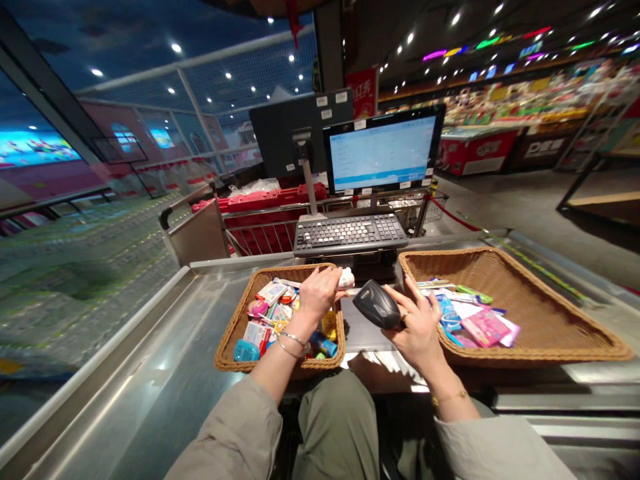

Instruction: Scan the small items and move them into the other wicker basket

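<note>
My left hand [317,295] pinches a small white packaged item [346,278] above the near rim of a wicker basket [235,335]. That basket holds several small bright packaged goods, including a blue plastic item [246,351]. My right hand [417,321] grips a black handheld barcode scanner [376,304], its head pointing left toward the white item. Beside this hand, a second, wider wicker basket [505,277] holds flat packages, among them a pink packet [479,327]. The scanner's window is hidden from view.
The baskets rest on a steel checkout counter [125,347]. Beyond them stand a keyboard [350,235], a monitor [383,150] and a wire shopping cart [260,233] with a red basket. A red freezer [475,152] and stocked shelves lie far right.
</note>
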Motion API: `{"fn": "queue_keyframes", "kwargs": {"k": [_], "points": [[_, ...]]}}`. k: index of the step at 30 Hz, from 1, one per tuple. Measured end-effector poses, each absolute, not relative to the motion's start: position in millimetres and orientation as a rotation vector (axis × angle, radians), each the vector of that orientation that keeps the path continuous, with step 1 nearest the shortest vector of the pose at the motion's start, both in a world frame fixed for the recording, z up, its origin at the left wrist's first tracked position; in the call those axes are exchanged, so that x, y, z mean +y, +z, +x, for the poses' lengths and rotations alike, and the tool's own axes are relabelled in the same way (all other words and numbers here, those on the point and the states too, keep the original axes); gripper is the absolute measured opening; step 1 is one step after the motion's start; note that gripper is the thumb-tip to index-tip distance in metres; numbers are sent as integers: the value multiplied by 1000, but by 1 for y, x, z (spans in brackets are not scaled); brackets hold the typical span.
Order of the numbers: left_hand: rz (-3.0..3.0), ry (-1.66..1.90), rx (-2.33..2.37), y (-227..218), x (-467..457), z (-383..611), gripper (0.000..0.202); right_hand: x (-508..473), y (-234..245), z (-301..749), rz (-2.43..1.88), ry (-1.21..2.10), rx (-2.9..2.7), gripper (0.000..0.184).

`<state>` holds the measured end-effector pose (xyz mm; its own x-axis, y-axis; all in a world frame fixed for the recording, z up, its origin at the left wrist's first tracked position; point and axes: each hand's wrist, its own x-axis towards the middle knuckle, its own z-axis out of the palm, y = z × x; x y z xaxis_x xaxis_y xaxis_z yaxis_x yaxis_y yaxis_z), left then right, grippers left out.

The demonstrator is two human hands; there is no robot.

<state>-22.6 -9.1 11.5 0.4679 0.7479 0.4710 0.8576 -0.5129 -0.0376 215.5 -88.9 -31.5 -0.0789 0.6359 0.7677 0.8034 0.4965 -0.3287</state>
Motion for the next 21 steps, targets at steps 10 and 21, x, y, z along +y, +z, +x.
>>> {"fn": "queue_keyframes", "kwargs": {"k": [10,21], "points": [[-2411,-731,-1190,11,-8,-20,46,-89,-32,216,-1225,-230,-1784,26],[-2373,-776,-1126,8,-7,-18,37,-89,-32,217,-1210,-232,-1789,23]]}}
